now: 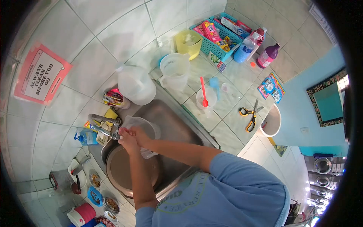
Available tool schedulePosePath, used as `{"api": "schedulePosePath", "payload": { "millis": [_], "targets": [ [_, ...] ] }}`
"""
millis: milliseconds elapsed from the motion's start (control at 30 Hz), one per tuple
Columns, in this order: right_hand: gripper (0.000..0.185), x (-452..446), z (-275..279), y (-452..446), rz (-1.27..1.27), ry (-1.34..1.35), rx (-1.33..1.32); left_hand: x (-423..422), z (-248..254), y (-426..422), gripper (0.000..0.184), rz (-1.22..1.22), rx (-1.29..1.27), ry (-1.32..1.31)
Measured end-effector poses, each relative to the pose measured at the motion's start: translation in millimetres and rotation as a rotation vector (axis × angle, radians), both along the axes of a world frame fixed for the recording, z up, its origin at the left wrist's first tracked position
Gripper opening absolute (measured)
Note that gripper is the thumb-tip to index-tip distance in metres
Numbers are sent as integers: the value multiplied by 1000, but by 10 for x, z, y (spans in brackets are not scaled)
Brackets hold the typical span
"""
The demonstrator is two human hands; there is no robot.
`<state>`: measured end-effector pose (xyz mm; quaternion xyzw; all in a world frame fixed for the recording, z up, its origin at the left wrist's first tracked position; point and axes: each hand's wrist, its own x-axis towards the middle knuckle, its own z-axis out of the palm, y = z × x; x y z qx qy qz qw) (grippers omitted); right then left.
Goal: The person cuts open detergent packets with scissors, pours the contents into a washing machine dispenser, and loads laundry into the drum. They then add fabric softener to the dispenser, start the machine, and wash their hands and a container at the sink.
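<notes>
Both my hands meet just beside the spout of the metal faucet (99, 128), above the sink (176, 121). My left hand (127, 140) is curled close to the spout's end. Against it, my right hand (141, 136) is closed too, its fingers overlapping the left. Whatever lies between them, if anything, is hidden. Behind and below the hands is a clear plastic container (154, 128) in the sink, partly covered by my right hand and forearm. A round brown basin (118, 168) sits under my left forearm.
A translucent jug (137, 85) stands behind the sink, near a measuring pitcher (176, 72). Scissors (249, 115) and a tub with a red spoon (204, 99) lie on the right counter. Left are a soap bottle (87, 137) and a knife (80, 166).
</notes>
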<state>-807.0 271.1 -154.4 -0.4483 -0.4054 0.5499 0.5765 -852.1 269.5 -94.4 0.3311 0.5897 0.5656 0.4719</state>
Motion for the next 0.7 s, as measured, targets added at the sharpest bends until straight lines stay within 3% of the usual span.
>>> {"api": "schedulePosePath", "payload": {
  "millis": [33,67,100,133,167,267,333,367,400,467,500,533,600,667,700],
  "targets": [
    [20,35,67,-27,53,-45,-21,-17,-15,-1,21,-33,24,194],
    [21,68,102,-47,106,-90,-43,-81,-62,-2,21,-42,24,193],
    [21,31,-37,12,96,-92,-43,-171,-136,4,17,-96,185,594],
    [22,-53,-296,119,174,-380,-89,-224,-187,3,13,-148,352,991],
    [23,-84,-466,169,252,-667,-141,-240,-180,-19,13,-158,357,984],
    [23,4,-164,78,257,-594,-36,-281,38,-97,12,-262,428,946],
    [21,-76,-197,75,225,-590,-29,-280,219,-133,11,-259,482,1092],
    [20,-127,-213,86,206,-581,-19,-300,246,-140,11,-259,298,1121],
    [20,-158,-223,96,195,-584,-20,-284,284,-154,11,-266,306,1117],
    [21,-151,-203,110,209,-422,68,-251,330,-178,12,-240,259,1088],
    [22,-97,-119,106,210,-369,97,-300,221,-130,16,-249,243,879],
    [17,-64,-33,65,185,-235,62,-387,135,-102,16,-259,248,875],
    [14,-92,-79,56,156,-102,25,-468,89,-73,21,-206,-42,573],
    [12,-273,-283,125,60,153,151,-565,-68,-10,23,-176,78,545],
    [12,-316,-347,160,30,239,194,-580,-32,-1,20,-306,68,667]
  ]
}}
